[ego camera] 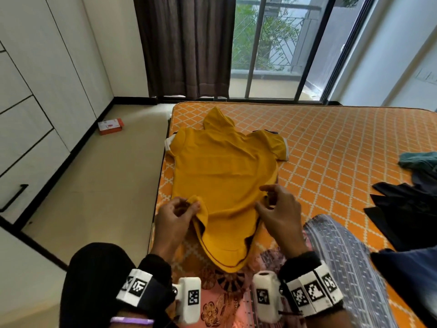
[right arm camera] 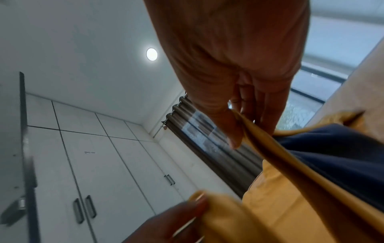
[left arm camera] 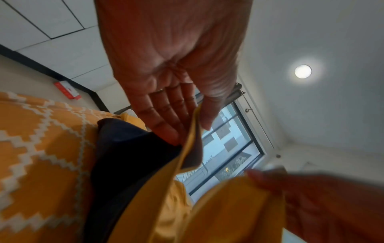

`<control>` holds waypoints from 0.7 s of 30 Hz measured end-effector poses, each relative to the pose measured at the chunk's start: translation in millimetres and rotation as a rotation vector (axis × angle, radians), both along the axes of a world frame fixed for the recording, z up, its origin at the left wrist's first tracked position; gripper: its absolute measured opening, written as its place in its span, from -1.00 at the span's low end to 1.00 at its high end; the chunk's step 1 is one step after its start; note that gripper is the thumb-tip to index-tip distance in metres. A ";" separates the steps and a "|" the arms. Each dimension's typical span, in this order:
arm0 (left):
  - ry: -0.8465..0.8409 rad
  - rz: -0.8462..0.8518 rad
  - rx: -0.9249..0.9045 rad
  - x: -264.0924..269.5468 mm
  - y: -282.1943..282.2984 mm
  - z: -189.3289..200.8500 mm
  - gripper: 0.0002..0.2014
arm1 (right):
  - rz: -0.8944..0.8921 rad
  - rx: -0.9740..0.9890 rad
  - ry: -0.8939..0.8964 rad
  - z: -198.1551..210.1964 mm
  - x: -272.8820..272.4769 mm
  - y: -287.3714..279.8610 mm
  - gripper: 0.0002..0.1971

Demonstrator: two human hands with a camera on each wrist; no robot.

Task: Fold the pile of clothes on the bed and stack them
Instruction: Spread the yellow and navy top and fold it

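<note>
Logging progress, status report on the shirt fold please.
Left hand and right hand each pinch the yellow shirt, near its hem. Shirt spread on the bed. Unfolded clothes lie clear, right.

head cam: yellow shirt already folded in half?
No. The yellow shirt lies spread flat on the bed, hood and both sleeves out, while the left hand and right hand pinch its near hem.
</note>
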State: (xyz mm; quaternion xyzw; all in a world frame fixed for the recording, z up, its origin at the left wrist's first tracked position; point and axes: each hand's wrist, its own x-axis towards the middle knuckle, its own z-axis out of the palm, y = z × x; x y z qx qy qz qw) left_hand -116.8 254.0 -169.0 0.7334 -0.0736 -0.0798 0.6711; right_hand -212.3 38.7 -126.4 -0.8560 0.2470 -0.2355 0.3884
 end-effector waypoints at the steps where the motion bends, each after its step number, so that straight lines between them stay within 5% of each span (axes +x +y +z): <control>1: -0.025 -0.048 -0.002 -3.9 -5.1 2.0 -0.64 | 0.048 0.026 -0.012 -2.6 6.0 9.9 -0.62; 6: -0.149 -0.240 0.015 -16.8 -23.6 9.4 -0.82 | 0.112 0.103 -0.022 -16.5 26.6 43.1 -0.64; 21: -0.200 -0.208 -0.002 -12.5 -36.3 1.8 -0.93 | 0.194 0.111 -0.117 -24.1 27.9 42.7 -0.68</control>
